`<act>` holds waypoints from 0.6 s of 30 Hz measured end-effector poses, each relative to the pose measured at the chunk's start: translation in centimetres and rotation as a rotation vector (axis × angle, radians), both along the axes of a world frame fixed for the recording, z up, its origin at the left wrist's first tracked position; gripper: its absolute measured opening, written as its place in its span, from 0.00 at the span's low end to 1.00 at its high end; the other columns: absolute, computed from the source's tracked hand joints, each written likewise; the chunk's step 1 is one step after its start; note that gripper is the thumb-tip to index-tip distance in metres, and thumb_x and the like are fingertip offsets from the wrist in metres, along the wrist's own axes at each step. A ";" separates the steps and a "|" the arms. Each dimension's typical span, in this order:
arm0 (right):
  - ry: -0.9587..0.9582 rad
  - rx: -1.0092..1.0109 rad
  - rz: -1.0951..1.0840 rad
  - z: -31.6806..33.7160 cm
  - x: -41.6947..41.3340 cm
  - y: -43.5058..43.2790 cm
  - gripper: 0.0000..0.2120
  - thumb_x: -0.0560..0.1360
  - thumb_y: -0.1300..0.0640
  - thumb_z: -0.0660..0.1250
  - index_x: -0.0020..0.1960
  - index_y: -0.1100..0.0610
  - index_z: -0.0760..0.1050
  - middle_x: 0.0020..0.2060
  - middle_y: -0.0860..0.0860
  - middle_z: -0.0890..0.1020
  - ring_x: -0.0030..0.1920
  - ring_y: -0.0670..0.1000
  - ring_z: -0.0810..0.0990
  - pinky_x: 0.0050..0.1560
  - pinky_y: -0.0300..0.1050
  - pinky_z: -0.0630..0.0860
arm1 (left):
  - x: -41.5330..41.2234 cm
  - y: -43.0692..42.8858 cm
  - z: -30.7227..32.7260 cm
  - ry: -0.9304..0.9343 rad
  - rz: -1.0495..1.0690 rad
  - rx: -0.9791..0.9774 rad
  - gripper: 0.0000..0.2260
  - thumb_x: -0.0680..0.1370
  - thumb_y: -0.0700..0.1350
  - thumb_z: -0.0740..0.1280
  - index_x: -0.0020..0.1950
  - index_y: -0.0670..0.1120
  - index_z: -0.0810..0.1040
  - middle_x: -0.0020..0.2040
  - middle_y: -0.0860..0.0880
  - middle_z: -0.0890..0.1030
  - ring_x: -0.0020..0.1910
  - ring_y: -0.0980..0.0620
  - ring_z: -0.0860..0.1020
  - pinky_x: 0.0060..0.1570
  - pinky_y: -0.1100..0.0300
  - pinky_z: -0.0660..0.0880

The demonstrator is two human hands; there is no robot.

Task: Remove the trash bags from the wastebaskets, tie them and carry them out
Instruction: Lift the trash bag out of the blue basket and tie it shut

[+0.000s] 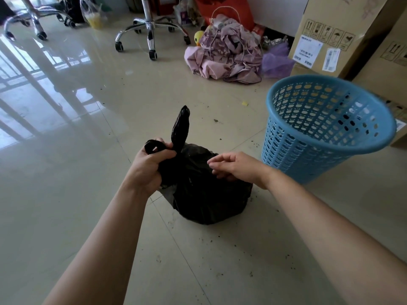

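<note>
A full black trash bag (207,194) sits on the tiled floor in front of me. My left hand (149,166) is closed around the bag's gathered top, with one twisted ear of plastic sticking straight up beside it. Over the bag's right shoulder hovers my right hand (233,166), fingers loosely spread and holding nothing. An empty blue perforated wastebasket (326,128) stands to the right of the bag, with no liner inside.
Cardboard boxes (330,38) stand behind the wastebasket at the right. A heap of pink-purple cloth (226,53) with a yellow duck toy lies at the back. Two wheeled chair bases (149,29) stand at the far left and centre. Small crumbs litter the tiles.
</note>
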State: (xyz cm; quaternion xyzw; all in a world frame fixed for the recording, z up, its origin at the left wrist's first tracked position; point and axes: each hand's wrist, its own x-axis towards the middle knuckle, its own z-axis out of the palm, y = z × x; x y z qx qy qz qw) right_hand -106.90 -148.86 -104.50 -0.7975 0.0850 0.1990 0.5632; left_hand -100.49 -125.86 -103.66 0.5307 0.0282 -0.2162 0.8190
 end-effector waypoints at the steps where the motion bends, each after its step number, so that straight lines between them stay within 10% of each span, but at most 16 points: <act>1: -0.015 0.027 -0.068 0.0 0.3 0.0 0.10 0.80 0.49 0.66 0.58 0.50 0.81 0.50 0.49 0.86 0.51 0.49 0.84 0.56 0.45 0.78 | 0.0 0.1 0.0 -0.009 -0.026 0.002 0.15 0.74 0.25 0.64 0.39 0.46 0.73 0.40 0.48 0.79 0.42 0.48 0.81 0.44 0.55 0.81; 7: -0.083 0.404 -0.194 1.3 0.8 0.5 0.26 0.75 0.33 0.62 0.65 0.50 0.75 0.61 0.51 0.80 0.61 0.50 0.81 0.60 0.49 0.78 | -0.8 -1.3 1.1 -0.101 -0.155 0.101 0.12 0.72 0.30 0.71 0.45 0.45 0.75 0.44 0.47 0.81 0.43 0.48 0.83 0.44 0.55 0.81; 11: -0.271 0.551 -0.396 2.6 1.9 1.4 0.10 0.81 0.47 0.63 0.53 0.50 0.79 0.51 0.49 0.85 0.53 0.46 0.83 0.50 0.44 0.75 | -1.4 -2.4 1.9 -0.119 -0.122 0.107 0.08 0.80 0.42 0.68 0.56 0.41 0.81 0.53 0.42 0.84 0.51 0.46 0.84 0.50 0.56 0.81; 15: -0.173 1.006 -0.646 3.2 2.2 1.7 0.17 0.85 0.52 0.55 0.57 0.60 0.78 0.49 0.55 0.85 0.53 0.52 0.84 0.57 0.48 0.79 | -1.2 -3.4 3.4 -0.105 -0.064 -0.252 0.20 0.85 0.51 0.55 0.45 0.45 0.82 0.61 0.44 0.82 0.65 0.48 0.79 0.65 0.51 0.75; 18: -0.130 1.138 -0.755 3.0 2.0 2.4 0.20 0.85 0.52 0.51 0.48 0.61 0.77 0.41 0.58 0.85 0.43 0.54 0.86 0.56 0.49 0.80 | -1.0 -4.2 2.9 0.024 0.050 -0.440 0.19 0.86 0.52 0.52 0.38 0.46 0.70 0.46 0.45 0.85 0.56 0.47 0.83 0.64 0.49 0.74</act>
